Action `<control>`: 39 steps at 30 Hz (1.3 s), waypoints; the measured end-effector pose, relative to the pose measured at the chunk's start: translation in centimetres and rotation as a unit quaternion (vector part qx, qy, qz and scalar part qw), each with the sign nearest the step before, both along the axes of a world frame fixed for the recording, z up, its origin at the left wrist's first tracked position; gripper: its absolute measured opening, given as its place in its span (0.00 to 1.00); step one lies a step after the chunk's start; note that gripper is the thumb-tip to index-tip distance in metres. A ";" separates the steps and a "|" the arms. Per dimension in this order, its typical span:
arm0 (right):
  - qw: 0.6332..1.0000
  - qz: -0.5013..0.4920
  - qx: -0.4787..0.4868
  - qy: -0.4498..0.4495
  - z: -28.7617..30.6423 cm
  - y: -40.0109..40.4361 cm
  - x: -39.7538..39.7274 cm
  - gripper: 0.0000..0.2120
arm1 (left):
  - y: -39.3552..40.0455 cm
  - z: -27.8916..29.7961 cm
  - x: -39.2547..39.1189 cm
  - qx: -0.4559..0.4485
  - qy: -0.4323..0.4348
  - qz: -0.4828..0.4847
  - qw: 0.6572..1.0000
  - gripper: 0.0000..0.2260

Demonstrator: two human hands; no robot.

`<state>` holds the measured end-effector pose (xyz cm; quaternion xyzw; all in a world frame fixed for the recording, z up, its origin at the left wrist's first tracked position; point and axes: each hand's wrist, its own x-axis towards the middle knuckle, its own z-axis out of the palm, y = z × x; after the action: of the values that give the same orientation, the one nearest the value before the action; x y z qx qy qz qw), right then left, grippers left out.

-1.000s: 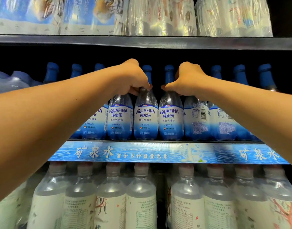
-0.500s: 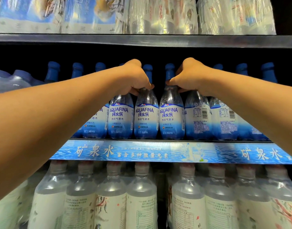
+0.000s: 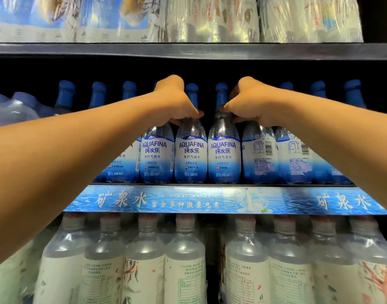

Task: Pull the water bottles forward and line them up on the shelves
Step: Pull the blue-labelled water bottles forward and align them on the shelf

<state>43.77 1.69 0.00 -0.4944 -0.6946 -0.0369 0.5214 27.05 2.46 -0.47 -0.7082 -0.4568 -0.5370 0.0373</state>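
Hands are working side by side on the middle shelf [image 3: 188, 199], each one curled over the neck of a blue-capped water bottle. The left hand [image 3: 177, 102] is gripping the bottle [image 3: 157, 154] just left of centre, fingers [image 3: 177, 122] wrapping round below the cap; its thumb tip is touching the shoulder of the neighbouring centre bottle [image 3: 190, 154]. The right hand [image 3: 248, 102] is closing round the neck of a bottle [image 3: 259, 154] whose label is showing its barcode side, with the thumb reaching toward the bottle [image 3: 224, 154] next to it. The whole front row is standing upright at the shelf's front lip, shoulder to shoulder, and more blue caps [image 3: 66, 87] are showing in the dark behind and to either side.

Judging from this, the step in hand is drawing two bottles forward at once and squaring them with the row. Doing it well is probably a matter of pulling low and level from the neck, not tipping the top toward the person, since these tall narrow bottles are likely to rock and knock their neighbours. Sliding the bases along the shelf is safer than lifting. The right-hand bottle is also asking for a turn (its brand face is pointing away, unlike the three beside it), so a twist at the neck while sliding would bring the labels into agreement.

Shrink-wrapped packs [image 3: 188, 270] are filling the shelf below, and wrapped packs [image 3: 210, 18] are sitting on the shelf above.
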 end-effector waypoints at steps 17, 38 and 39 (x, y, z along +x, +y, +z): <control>0.999 0.032 -0.011 0.021 -0.3 0.3 -0.2 0.19 | -0.2 0.0 -0.1 0.003 0.006 0.002 1.000 0.23; 0.991 -0.061 0.118 -0.007 0.2 -3.5 10.6 0.16 | -1.9 0.4 7.1 0.167 -0.001 0.031 0.985 0.13; 0.990 -0.071 0.120 -0.009 0.1 -3.5 11.3 0.15 | -2.0 0.3 7.9 0.166 0.001 0.019 0.986 0.13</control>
<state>55.06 -1.83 0.12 -0.4760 -0.6529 -0.1607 0.5668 34.92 0.48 -0.14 -0.6844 -0.3746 -0.6035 0.1648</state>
